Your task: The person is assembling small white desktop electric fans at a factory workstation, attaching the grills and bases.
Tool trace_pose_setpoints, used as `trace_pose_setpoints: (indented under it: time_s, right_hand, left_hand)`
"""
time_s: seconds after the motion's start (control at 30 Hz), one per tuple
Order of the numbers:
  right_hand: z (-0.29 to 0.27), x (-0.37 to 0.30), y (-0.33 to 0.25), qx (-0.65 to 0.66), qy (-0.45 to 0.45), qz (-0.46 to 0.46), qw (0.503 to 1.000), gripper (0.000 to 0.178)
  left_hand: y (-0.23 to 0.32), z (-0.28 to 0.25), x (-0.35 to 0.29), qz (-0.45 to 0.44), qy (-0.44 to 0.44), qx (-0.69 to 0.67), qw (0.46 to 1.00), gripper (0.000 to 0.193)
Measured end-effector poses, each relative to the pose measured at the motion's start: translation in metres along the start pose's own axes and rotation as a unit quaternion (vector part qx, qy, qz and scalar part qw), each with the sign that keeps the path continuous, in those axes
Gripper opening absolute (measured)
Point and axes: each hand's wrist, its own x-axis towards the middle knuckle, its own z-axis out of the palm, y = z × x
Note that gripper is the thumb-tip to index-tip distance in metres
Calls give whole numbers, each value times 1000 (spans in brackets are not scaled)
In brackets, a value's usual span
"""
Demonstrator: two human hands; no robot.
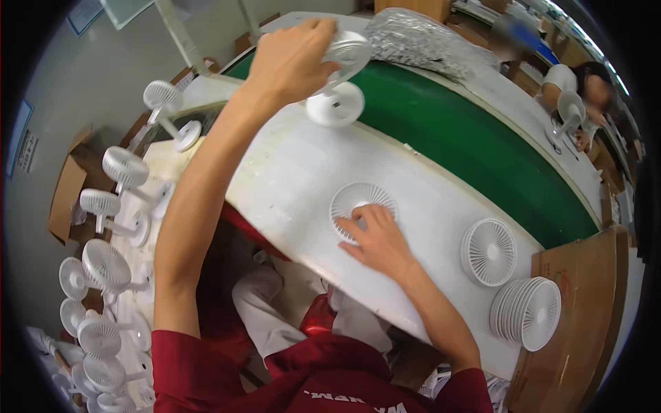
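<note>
At the far edge of the white worktop my left hand (292, 62) is closed round the head of a small white desk fan (349, 55). The round white base (335, 105) of that fan is at the worktop's edge beside the green belt; I cannot tell whether it rests there. My right hand (379, 241) is over a round white fan grille (372, 193) lying in the middle of the worktop. Its fingers are apart and slightly bent, touching the grille's face, and partly hide its centre. Another grille (489, 252) lies to the right, next to a leaning stack of grilles (527, 313).
Several assembled white fans (107, 265) crowd a surface on the left. A green conveyor belt (441, 138) runs behind the worktop (289, 186). Beyond it lies a heap of clear plastic wrap (427, 41). A cardboard box (578, 316) borders the right end. Another person (589, 86) sits across, near a fan.
</note>
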Motion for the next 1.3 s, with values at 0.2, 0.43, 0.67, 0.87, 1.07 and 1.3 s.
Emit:
trace_pose_setpoints:
  time_s: [0.2, 0.43, 0.67, 0.87, 1.07, 1.3]
  right_hand:
    - [-6, -9, 34, 18, 37, 73, 996, 20]
    - [-7, -24, 79, 111, 151, 328, 926, 19]
    - [-4, -15, 66, 14, 105, 298, 949, 43]
    - [0, -8, 36, -167, -80, 182, 966, 66]
    - [8, -14, 19, -180, -162, 131, 961, 79]
    - [-53, -35, 39, -128, -282, -14, 951, 77]
  left_hand:
    - [-36, -18, -77, -32, -77, -48, 995, 39]
    - [-29, -2, -106, -58, -104, -97, 988, 43]
    - [-8, -3, -108, -90, -107, -108, 984, 47]
    - [-12, 13, -133, -69, -14, -144, 987, 42]
    - [-15, 16, -146, -82, 8, -186, 979, 41]
    - [-16, 15, -149, -109, -18, -209, 972, 42]
